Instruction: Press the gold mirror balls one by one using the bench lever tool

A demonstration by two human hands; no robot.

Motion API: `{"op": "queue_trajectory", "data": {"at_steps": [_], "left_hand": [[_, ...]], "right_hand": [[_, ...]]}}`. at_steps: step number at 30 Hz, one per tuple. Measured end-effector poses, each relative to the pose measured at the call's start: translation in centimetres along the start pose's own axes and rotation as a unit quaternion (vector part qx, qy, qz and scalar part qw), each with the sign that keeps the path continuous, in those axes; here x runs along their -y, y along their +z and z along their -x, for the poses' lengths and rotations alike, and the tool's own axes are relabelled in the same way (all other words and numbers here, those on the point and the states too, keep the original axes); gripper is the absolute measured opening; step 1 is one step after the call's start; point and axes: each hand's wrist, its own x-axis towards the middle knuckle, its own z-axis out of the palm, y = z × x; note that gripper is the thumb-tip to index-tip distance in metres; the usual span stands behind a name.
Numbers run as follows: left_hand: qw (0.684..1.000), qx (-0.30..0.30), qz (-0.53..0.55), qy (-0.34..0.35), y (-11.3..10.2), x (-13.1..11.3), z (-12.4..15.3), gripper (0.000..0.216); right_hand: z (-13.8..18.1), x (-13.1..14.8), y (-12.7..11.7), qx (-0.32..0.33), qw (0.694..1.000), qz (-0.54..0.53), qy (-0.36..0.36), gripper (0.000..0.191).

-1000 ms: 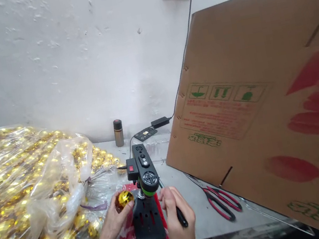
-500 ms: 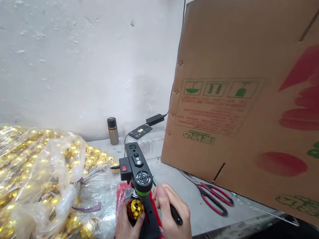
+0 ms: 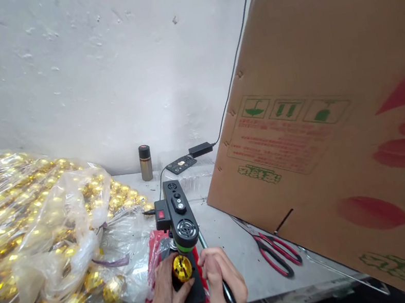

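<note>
My left hand [image 3: 167,289] is wrapped round a gold mirrored ball [image 3: 182,268], thumb on its near side. It holds the ball just below the green-ringed head of a small black machine [image 3: 182,212] with a red switch. Beside the machine, my right hand [image 3: 226,285] is closed round a black-handled rod [image 3: 230,297]. The rod's metal shaft runs up along the machine's right side; whether it joins the machine I cannot tell. A dark base plate [image 3: 195,295] lies under the ball, on red plastic wrapping [image 3: 152,265].
Clear bags of gold balls [image 3: 42,221] cover the left of the table. Red-and-black scissors [image 3: 277,253] lie to the right, below a large cardboard box [image 3: 296,41]. Behind the machine stand a black-capped bottle [image 3: 145,162] and a corded power adapter [image 3: 201,149].
My right hand has moved down towards me with the rod, and more of its shaft shows. My left hand and the ball have shifted slightly right and down. The whole view has shifted a little.
</note>
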Motion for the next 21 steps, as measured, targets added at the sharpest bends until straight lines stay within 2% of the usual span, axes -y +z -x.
{"op": "queue_trajectory", "data": {"at_steps": [4,10,14,21], "left_hand": [[1.000,-0.003,0.001,-0.010,-0.1,-0.3,-0.1,0.060],[0.999,0.019,0.021,-0.031,-0.5,-1.0,-0.4,0.057],[0.999,0.016,0.026,-0.040,-0.4,-1.0,-0.5,0.057],[0.999,0.003,0.032,-0.038,-0.1,-0.7,-0.4,0.057]], "right_hand": [[2.1,-2.0,0.4,-0.021,1.000,0.013,-0.016,0.037],[4.6,-4.1,1.3,-0.057,0.998,-0.006,0.006,0.036],[5.3,-4.7,1.8,-0.077,0.997,-0.012,0.021,0.036],[5.3,-5.2,1.8,-0.080,0.997,-0.006,0.003,0.034]]}}
